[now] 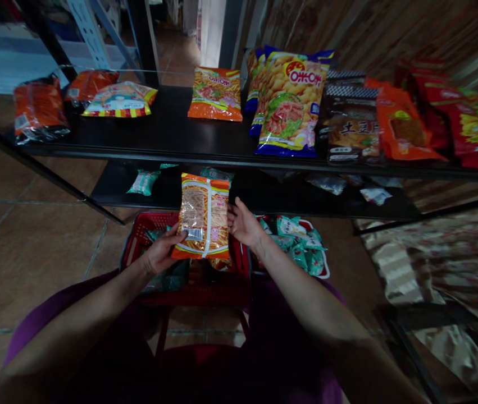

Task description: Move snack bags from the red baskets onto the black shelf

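An orange and yellow snack bag [196,216], its printed back with a barcode facing me, is held up over a red basket [131,244]. My left hand [165,249] grips its lower left edge, the thumb on the front and the other fingers hidden behind. At the bag's right edge is my right hand [245,224], its thumb raised and apart, its fingertips at or behind the edge. Teal packets [175,278] and more orange bags lie in the basket below. A similar orange snack bag [215,95] rests on the upper shelf.
Bags stand along the black upper shelf [158,132]: large blue-edged bags [291,104], brown bags [352,126] and red bags [466,123]. Small packets [144,182] lie on the lower shelf [112,188]. A white-rimmed basket [326,264] of teal packets sits at right.
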Available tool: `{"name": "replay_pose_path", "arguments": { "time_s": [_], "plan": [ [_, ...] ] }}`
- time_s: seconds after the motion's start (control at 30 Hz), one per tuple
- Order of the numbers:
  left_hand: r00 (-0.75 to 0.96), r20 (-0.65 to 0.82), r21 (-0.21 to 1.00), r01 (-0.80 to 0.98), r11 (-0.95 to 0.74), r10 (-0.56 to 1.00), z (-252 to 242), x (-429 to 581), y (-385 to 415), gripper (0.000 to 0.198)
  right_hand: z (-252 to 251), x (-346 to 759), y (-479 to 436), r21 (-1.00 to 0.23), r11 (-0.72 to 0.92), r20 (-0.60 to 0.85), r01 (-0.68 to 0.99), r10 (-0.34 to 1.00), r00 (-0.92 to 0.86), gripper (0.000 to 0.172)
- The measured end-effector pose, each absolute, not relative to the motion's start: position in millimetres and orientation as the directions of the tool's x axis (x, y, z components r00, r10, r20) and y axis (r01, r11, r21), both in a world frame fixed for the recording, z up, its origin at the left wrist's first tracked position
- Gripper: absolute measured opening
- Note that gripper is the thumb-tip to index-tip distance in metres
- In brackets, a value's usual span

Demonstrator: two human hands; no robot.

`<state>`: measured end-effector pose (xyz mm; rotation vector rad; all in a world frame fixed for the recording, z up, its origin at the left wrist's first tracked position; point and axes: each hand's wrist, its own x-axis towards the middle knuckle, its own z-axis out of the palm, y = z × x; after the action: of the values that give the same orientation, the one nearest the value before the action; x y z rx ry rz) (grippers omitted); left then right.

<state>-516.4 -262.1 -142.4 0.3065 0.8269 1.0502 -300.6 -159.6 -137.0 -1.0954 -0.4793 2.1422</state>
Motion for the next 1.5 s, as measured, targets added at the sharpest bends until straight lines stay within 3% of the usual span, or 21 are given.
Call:
{"name": "replay_pose_path", "arguments": {
  "time_s": [0.2,0.37,0.6,0.83,1.03,1.17,1.33,1.5],
  "plan": [
    [0.114,-0.446,0.587,-0.711,0.386,0.888,-144.9,-520.1,-256.6,0.044,-144.8,-303.8,-171.3,-0.569,-0.79,-0.575,-0.228,0.58,-0.577,0.034],
    [0.07,-0.421,0.601,-0.726,0.336,0.904,-150.4,-522.5,-254.2,0.037,-152.7,-305.7,-181.2,-0.602,-0.768,-0.551,-0.218,0.598,-0.582,0.022],
    [0.068,-0.454,0.591,-0.723,0.357,0.888,-138.8,-524.7,-252.8,0.039,-162.1,-306.3,-184.7,-0.66,-0.711,-0.471,-0.243,0.644,-0.603,0.052],
    [0.095,-0.541,0.549,-0.713,0.436,0.836,-134.0,-529.9,-243.1,0.033,-155.2,-313.7,-194.0,-0.82,-0.532,-0.318,-0.21,0.729,-0.607,0.054],
    [0.012,-0.497,0.621,-0.693,0.366,0.868,-146.6,-527.3,-240.8,0.037,-147.4,-317.5,-202.0,-0.912,-0.384,-0.209,-0.143,0.736,-0.644,0.054],
    [0.001,-0.49,0.635,-0.684,0.358,0.872,-153.0,-528.9,-242.6,0.038,-148.0,-313.7,-200.5,-0.918,-0.377,-0.21,-0.125,0.728,-0.652,0.057],
    [0.043,-0.481,0.621,-0.688,0.375,0.876,-151.4,-528.6,-245.6,0.042,-143.9,-310.7,-196.5,-0.878,-0.445,-0.274,-0.177,0.77,-0.577,0.033],
    [0.156,-0.519,0.58,-0.658,0.48,0.84,-152.1,-520.0,-252.5,0.045,-134.6,-311.0,-187.9,-0.823,-0.505,-0.322,-0.262,0.793,-0.517,0.041]
  ]
}}
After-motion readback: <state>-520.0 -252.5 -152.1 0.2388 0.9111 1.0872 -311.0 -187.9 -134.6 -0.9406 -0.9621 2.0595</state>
